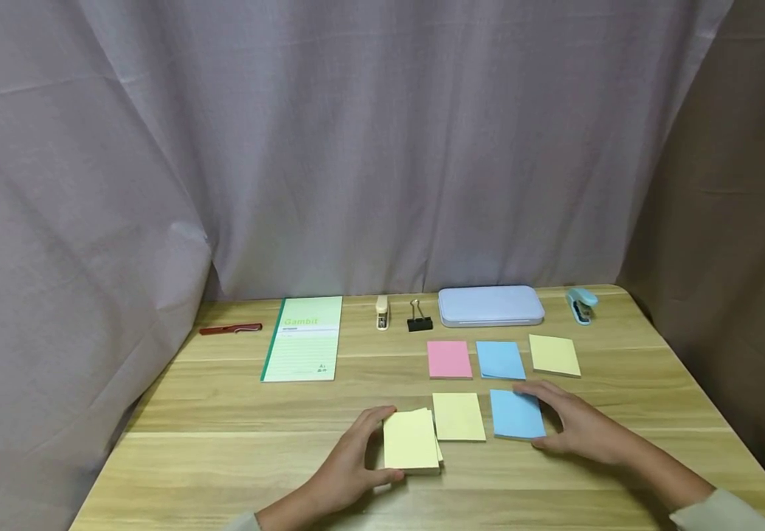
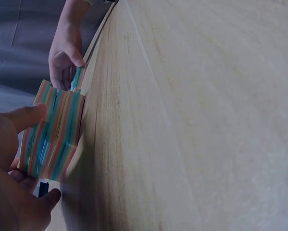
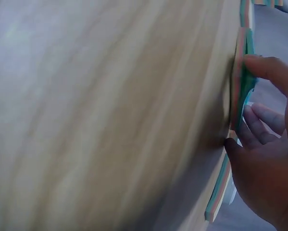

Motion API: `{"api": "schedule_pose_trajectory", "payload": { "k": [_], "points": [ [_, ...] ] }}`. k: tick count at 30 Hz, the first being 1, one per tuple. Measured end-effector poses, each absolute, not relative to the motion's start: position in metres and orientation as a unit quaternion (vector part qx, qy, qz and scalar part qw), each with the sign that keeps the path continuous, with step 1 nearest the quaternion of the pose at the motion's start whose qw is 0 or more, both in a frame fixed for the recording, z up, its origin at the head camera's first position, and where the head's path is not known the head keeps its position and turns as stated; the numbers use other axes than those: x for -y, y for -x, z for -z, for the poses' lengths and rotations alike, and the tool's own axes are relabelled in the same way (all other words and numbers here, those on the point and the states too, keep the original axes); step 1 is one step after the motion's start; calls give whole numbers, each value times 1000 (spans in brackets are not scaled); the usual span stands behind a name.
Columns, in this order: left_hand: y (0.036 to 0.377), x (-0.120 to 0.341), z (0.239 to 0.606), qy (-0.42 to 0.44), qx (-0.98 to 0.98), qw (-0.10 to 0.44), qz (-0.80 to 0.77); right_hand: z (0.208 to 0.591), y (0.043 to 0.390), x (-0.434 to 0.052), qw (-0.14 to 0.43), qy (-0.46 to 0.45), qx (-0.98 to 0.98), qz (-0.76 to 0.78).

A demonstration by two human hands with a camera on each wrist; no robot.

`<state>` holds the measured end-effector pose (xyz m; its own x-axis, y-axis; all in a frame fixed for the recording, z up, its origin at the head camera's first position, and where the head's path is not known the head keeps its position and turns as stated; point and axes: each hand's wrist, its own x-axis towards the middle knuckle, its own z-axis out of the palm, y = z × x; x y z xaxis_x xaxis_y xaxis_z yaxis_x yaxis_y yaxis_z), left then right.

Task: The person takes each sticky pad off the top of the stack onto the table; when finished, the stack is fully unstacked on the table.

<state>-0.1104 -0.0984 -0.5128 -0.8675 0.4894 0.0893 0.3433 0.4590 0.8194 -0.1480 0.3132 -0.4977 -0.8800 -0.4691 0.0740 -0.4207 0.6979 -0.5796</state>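
Hands worked the near edge of the tabletop (image 1: 223,442) in our head view. Our left hand (image 1: 349,461) gripped the yellow pad (image 1: 411,440), fingers curled round its left side to steady the slipping sheets. Right of that pad lay a yellow note (image 1: 458,417), then the blue pad (image 1: 517,414), which our right hand (image 1: 577,428) pinched by its right edge.

From the left wrist, thumb and fingers clamped the pad's striped edge (image 2: 52,134), lifting it slightly.

From the right wrist, our fingers (image 3: 264,122) curled round the blue pad's edge (image 3: 241,82).
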Motion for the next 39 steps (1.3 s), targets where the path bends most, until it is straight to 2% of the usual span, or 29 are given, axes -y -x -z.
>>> {"api": "schedule_pose_trajectory", "payload": {
  "k": [8, 16, 26, 33, 39],
  "points": [
    [110, 98, 512, -245, -852, 76, -456, 497, 149, -314, 33, 256, -925, 277],
    [111, 99, 513, -234, -848, 94, -465, 476, 146, -293, 15, 271, -923, 274],
    [112, 98, 513, -233, -848, 95, -467, 458, 141, -235, 81, 301, -886, 344],
    [112, 100, 516, -234, -844, 101, -472, 461, 135, -191, 116, 335, -869, 345],
    [111, 101, 517, -242, -842, 99, -472, 470, 128, -172, 151, 335, -863, 346]
  ]
}}
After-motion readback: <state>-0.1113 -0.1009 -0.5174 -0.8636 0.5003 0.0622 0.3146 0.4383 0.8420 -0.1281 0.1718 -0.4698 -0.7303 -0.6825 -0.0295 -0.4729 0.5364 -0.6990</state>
